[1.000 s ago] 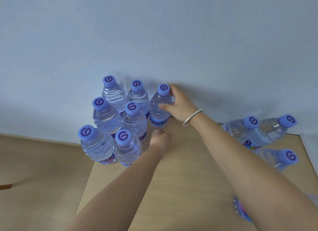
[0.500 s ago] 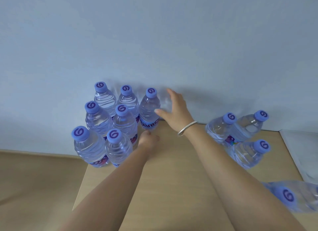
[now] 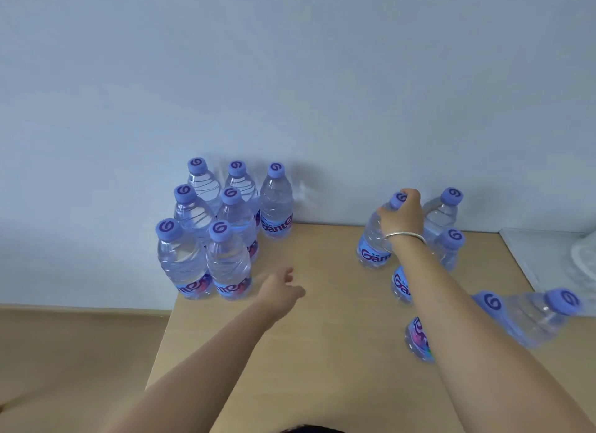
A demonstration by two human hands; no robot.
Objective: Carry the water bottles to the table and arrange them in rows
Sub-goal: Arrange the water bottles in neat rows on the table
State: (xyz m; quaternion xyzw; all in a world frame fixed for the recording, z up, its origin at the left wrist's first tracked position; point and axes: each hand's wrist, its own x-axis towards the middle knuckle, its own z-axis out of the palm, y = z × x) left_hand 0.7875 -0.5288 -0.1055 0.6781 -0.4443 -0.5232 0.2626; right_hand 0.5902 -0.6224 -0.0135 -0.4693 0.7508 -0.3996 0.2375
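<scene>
While the right hand grips the neck of one water bottle in the crowded right-hand cluster, lifting could topple its close neighbours; the left hand hovers loose-fingered near the arranged rows on the table

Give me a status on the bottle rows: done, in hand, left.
Done: seven bottles stand in tight rows at the table's back left corner. In hand: the right hand grips a loose bottle by its neck; the left hand hovers empty. Left: the other loose bottles on the right, unaligned, and the third column's open places.
</scene>
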